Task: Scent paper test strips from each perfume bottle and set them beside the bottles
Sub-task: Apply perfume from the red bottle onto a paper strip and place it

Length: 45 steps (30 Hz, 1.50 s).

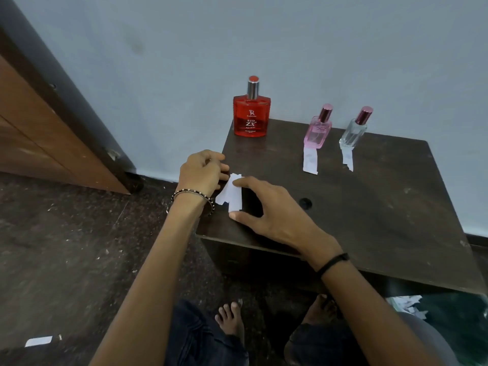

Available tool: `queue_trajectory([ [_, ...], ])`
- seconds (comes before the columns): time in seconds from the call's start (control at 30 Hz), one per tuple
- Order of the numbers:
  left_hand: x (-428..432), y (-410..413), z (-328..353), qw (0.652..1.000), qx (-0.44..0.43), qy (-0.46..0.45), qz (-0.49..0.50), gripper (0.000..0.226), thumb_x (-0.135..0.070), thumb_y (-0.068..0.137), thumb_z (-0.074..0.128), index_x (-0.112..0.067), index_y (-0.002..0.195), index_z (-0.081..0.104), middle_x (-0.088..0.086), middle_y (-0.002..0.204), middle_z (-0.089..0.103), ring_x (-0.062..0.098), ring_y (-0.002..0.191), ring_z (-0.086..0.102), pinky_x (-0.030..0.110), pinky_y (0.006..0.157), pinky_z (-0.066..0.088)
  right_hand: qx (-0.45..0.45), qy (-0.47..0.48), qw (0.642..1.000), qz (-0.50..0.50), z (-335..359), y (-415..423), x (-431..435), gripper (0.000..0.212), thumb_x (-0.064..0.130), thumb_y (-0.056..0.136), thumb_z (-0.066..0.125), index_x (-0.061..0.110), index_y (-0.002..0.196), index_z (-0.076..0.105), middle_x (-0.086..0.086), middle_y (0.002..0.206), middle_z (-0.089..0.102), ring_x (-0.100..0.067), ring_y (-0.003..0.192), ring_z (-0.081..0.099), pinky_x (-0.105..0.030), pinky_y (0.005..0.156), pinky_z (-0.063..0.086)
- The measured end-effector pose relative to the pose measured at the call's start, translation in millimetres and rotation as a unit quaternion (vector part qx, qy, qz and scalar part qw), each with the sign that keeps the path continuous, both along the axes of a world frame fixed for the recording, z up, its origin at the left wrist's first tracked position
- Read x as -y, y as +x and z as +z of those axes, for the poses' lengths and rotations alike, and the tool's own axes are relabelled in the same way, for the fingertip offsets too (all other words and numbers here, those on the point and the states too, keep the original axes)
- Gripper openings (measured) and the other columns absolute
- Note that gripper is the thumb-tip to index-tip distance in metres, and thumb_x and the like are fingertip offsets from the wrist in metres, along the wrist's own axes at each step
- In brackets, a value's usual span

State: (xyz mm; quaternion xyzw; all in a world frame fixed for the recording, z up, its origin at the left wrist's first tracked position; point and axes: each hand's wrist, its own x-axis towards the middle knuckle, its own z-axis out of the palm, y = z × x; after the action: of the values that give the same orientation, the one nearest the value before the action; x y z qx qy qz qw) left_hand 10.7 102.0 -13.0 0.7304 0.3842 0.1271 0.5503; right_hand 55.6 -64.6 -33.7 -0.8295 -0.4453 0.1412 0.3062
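Strips [232, 192] of white paper at the table's [369, 207] near left corner, between both hands; two more already laid down, one [310, 161] touching the front of the pink bottle [317, 133], one [347, 159] at the foot of the clear bottle [352, 134]. Nothing yet beside the red bottle [251, 116], standing capped at the back left corner, so probably the last strip being readied for it. Best done by separating a single piece cleanly, keeping the other pieces flat on the wood, holding the chosen one by one end only so the far end stays free for the spray, then uncapping red and spraying away from the two finished strips. Left hand [202, 171] curled loosely, fingers bent inward at the paper's upper left edge; whether actually pinching it, cannot tell. Right hand [272, 211] half spread, forefinger tip on the top of the paper, thumb tip at its lower end, the two spanning the piece, palm lifted off the table.
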Motion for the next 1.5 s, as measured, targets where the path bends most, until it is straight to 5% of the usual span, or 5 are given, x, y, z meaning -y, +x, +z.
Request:
queue_trajectory([
  [0.37,-9,-3,-4,1.0,0.019,0.009,-0.02,0.026,-0.013,0.096,0.046,-0.016,0.103,0.07,0.001,0.086,0.077,0.012,0.073,0.076,0.021,0.06,0.057,0.057,0.031,0.997,-0.028,5,-1,0,0.038,0.04,0.098,0.061,0.021,0.131,0.06,0.003,0.127,0.072,-0.016,0.113,0.068,-0.041,0.093,0.055],
  [0.6,-11,-1,-5,0.999,0.026,0.03,-0.032,0.024,-0.013,0.095,0.048,-0.019,0.099,0.07,-0.004,0.072,0.074,0.004,0.05,0.066,0.015,0.048,0.053,0.078,0.091,0.991,-0.055,0,-2,-2,0.023,0.034,0.103,0.057,0.017,0.114,0.068,0.003,0.091,0.076,-0.01,0.06,0.061,-0.035,0.061,0.051],
  [0.77,-11,-3,-3,0.998,0.027,0.015,-0.061,0.022,-0.012,0.093,0.049,-0.019,0.093,0.07,-0.005,0.051,0.068,0.009,0.035,0.054,0.015,0.04,0.045,0.055,0.131,0.987,-0.077,-4,-3,-5,0.021,0.03,0.104,0.057,0.015,0.11,0.07,0.005,0.087,0.076,-0.013,0.068,0.067,-0.039,0.063,0.052],
  [1.37,-16,-3,-7,0.982,-0.034,-0.073,-0.168,0.019,-0.018,0.094,0.043,-0.011,0.098,0.06,0.006,0.074,0.08,0.026,0.04,0.065,0.018,0.033,0.037,0.038,0.184,0.972,-0.138,-7,-5,-15,0.022,0.022,0.108,0.05,0.009,0.104,0.067,0.013,0.061,0.052,-0.009,0.053,0.051,-0.014,0.049,0.033],
  [1.5,-16,-2,-9,0.984,-0.048,-0.058,-0.162,0.019,-0.019,0.094,0.041,-0.012,0.097,0.059,0.002,0.074,0.08,0.024,0.042,0.067,0.016,0.032,0.034,0.006,0.202,0.96,-0.192,-7,0,-16,0.026,0.028,0.109,0.047,0.012,0.104,0.066,0.007,0.081,0.071,-0.007,0.071,0.068,-0.019,0.062,0.05],
])
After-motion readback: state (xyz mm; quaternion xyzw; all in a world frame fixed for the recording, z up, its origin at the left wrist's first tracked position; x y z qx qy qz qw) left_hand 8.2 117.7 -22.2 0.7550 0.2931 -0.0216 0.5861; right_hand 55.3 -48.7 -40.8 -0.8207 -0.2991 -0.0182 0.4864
